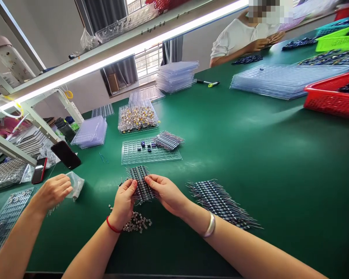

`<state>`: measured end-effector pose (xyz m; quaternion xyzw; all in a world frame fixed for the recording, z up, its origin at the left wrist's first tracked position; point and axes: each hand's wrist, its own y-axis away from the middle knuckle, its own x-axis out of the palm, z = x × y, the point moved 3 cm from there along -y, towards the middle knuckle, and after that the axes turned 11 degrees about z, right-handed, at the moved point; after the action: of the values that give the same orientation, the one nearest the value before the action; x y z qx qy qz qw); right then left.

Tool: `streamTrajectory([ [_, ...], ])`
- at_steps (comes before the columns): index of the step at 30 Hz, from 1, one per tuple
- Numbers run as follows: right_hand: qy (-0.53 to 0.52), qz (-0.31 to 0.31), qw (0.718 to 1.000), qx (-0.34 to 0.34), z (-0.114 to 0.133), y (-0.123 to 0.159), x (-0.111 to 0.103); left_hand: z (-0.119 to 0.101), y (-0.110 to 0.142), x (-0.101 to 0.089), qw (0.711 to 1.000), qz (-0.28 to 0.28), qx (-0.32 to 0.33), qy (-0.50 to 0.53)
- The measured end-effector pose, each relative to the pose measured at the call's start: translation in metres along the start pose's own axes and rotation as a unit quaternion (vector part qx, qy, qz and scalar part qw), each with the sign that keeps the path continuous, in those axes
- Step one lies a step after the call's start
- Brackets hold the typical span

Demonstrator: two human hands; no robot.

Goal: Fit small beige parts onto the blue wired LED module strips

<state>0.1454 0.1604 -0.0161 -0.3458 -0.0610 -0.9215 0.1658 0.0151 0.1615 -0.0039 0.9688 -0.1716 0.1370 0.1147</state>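
Observation:
A flat panel of small dark wire-leaded components (143,185) is held between my two hands above the green table. My left hand (123,200), with a red cord at the wrist, pinches its left edge under the thumb. On the opposite edge, my right hand (168,193), wearing a silver bangle, grips with its thumb on top. Small pale beads (138,223) lie scattered below, beside my left wrist. A larger panel of similar components (221,203) rests on the table, partly behind my right forearm.
A clear tray (133,153) ahead carries dark pieces and another component panel (169,140). Behind it stands a tray of yellow-and-white parts (138,118). At left, a co-worker's hand (54,190) is near a plastic bag (75,186). A red basket (331,95) stands right.

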Motion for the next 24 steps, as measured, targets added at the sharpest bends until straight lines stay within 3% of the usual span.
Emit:
streamTrajectory([
  [6,0.024,-0.016,0.999,-0.021,0.01,-0.002,-0.006,-0.003,0.0,0.0,0.999,0.03,-0.02,0.0],
  [12,0.051,0.015,0.999,0.009,0.017,0.001,-0.004,-0.012,0.0,-0.007,1.0,0.016,0.017,0.005],
  [24,0.018,0.036,0.999,0.034,0.011,0.001,-0.004,-0.008,-0.002,-0.007,0.999,0.007,0.018,0.028],
])
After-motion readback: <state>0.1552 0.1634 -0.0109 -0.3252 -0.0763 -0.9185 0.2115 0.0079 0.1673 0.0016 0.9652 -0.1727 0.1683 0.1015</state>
